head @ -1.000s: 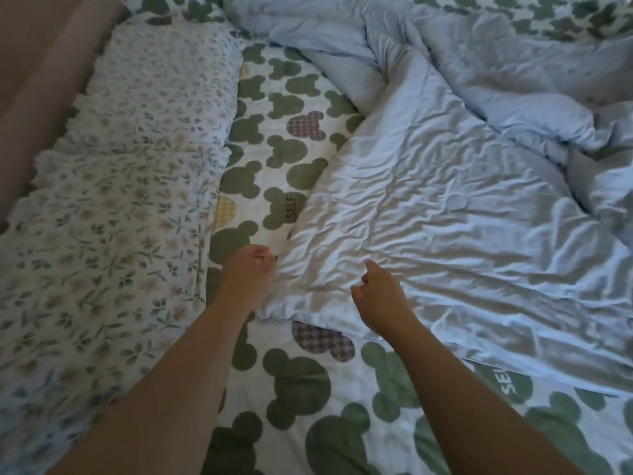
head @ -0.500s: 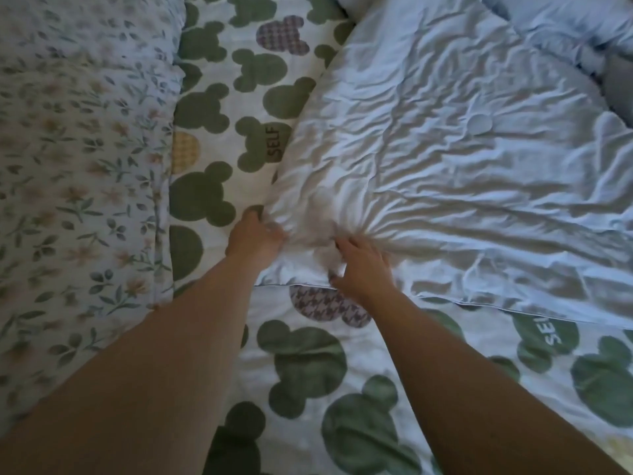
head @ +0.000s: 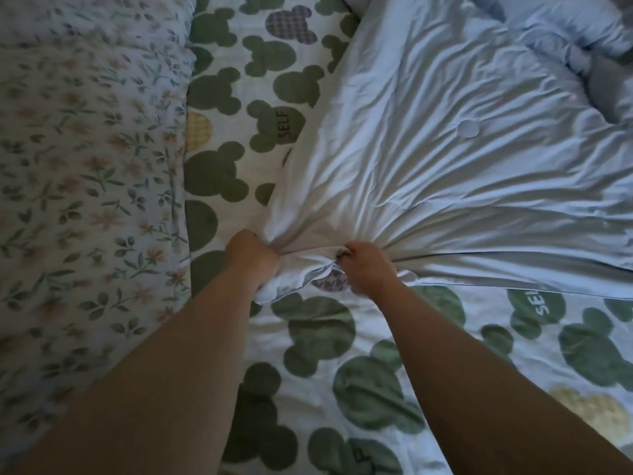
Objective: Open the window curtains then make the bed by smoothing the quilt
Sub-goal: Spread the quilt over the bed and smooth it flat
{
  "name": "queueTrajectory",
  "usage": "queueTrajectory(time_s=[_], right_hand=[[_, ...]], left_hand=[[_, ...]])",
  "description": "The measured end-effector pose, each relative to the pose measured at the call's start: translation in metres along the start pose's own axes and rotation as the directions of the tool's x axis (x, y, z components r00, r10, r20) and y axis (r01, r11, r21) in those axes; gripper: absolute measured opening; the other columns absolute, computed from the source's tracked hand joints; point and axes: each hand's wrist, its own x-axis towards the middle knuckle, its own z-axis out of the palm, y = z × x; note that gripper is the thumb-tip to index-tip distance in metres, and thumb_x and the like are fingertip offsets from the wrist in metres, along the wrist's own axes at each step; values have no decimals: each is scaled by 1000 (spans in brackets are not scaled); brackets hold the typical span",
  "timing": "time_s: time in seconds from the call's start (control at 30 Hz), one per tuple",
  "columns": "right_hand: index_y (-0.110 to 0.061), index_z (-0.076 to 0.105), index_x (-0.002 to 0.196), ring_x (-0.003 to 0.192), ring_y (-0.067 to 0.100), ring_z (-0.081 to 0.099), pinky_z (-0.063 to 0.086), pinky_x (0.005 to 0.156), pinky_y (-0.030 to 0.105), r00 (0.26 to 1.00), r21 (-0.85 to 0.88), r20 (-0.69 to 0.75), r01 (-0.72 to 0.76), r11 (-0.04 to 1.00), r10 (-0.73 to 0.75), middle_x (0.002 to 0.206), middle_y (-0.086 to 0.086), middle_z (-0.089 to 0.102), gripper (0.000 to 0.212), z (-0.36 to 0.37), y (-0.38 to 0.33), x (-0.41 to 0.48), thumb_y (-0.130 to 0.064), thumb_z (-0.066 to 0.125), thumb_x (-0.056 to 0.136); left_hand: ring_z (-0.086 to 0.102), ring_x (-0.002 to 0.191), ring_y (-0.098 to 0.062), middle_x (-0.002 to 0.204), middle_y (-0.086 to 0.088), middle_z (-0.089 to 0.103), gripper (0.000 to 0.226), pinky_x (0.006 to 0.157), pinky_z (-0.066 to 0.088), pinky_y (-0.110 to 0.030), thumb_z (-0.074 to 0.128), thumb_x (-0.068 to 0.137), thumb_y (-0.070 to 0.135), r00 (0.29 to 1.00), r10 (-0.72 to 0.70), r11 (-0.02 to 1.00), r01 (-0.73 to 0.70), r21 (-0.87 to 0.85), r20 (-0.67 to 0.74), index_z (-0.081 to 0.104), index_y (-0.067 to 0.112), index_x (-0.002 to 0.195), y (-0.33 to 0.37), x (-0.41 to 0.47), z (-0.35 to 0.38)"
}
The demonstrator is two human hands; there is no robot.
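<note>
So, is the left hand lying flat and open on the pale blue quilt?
No, the left hand is curled round the bunched corner of the quilt, and the right hand grips it too.

This is a bedroom in a home, seen from close above a bed. Bedding fills the whole view. A white bed sheet [head: 308,354] printed with green mouse-head shapes, a few checked and some lettered "SELF", lies spread underneath. A soft pillow [head: 85,166] in a small flower-and-leaf print runs along the left side. A rumpled pale blue quilt [head: 445,149] covers the sheet at the right. The light is dim.
</note>
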Motion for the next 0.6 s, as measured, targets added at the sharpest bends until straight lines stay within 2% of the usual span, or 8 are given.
queueTrajectory(time_s=[0.1, 0.17, 0.23, 0.3, 0.37, 0.43, 0.5, 0.6], right_hand=[[-10, 69, 89, 87, 31, 63, 50, 77, 38, 997, 52, 74, 2, 999, -6, 88, 14, 68, 18, 12, 6, -25, -22, 55, 88], [-9, 70, 92, 88, 28, 64, 50, 77, 36, 994, 54, 111, 14, 998, -19, 90, 13, 69, 18, 25, 10, -46, -23, 59, 87], [-11, 70, 94, 88, 26, 65, 51, 78, 36, 987, 46, 156, 15, 999, -22, 91, 12, 70, 18, 40, 13, -68, -25, 61, 87], [-13, 70, 95, 87, 26, 65, 51, 80, 36, 981, 28, 196, 12, 1000, -17, 93, 10, 70, 19, 56, 18, -85, -26, 60, 87], [-13, 70, 97, 89, 26, 64, 50, 78, 33, 971, 1, 236, 36, 999, -35, 96, 10, 69, 20, 69, 24, -106, -27, 60, 87], [-11, 69, 102, 94, 26, 63, 45, 75, 29, 963, -18, 260, 71, 997, -64, 102, 12, 68, 22, 75, 31, -118, -26, 59, 89], [-11, 67, 108, 100, 27, 61, 39, 73, 25, 957, -25, 271, 118, 993, -107, 108, 12, 67, 23, 75, 36, -123, -23, 58, 90], [-14, 60, 123, 114, 24, 56, 41, 89, 26, 954, -9, 229, 200, 980, -192, 124, 8, 60, 37, 71, 47, -129, -23, 62, 88]], left_hand=[[57, 104, -36, 118, -19, 55, 39, 77, 45, -31, 55, 91, 8, 999, -49, 998, 48, 28, 20, 46, -1, 128, -22, -26, -1], [60, 98, -33, 115, -20, 57, 36, 80, 51, -36, 54, 92, 9, 994, -101, 989, 96, 117, 42, 50, -5, 124, -42, -46, -2], [60, 100, -34, 117, -21, 60, 31, 83, 49, -37, 53, 91, 8, 991, -119, 982, 108, 157, 62, 54, -6, 118, -63, -66, -3], [58, 109, -32, 119, -19, 60, 28, 89, 45, -33, 49, 95, 9, 991, -101, 961, 74, 266, 92, 56, -4, 118, -80, -84, 0], [59, 108, -29, 116, -16, 60, 26, 85, 45, -29, 50, 94, 11, 990, -117, 941, 84, 328, 82, 57, -1, 117, -98, -104, 4], [58, 107, -30, 115, -16, 59, 28, 82, 46, -30, 53, 93, 11, 986, -156, 935, 128, 330, 61, 56, -1, 118, -109, -119, 8], [54, 116, -32, 125, -18, 54, 34, 91, 45, -32, 52, 94, 12, 990, -141, 942, 127, 312, 24, 51, -1, 126, -109, -128, 11], [50, 121, -35, 132, -20, 50, 46, 96, 42, -35, 57, 91, 17, 992, -115, 970, 125, 208, -58, 45, -2, 131, -101, -132, 13]])
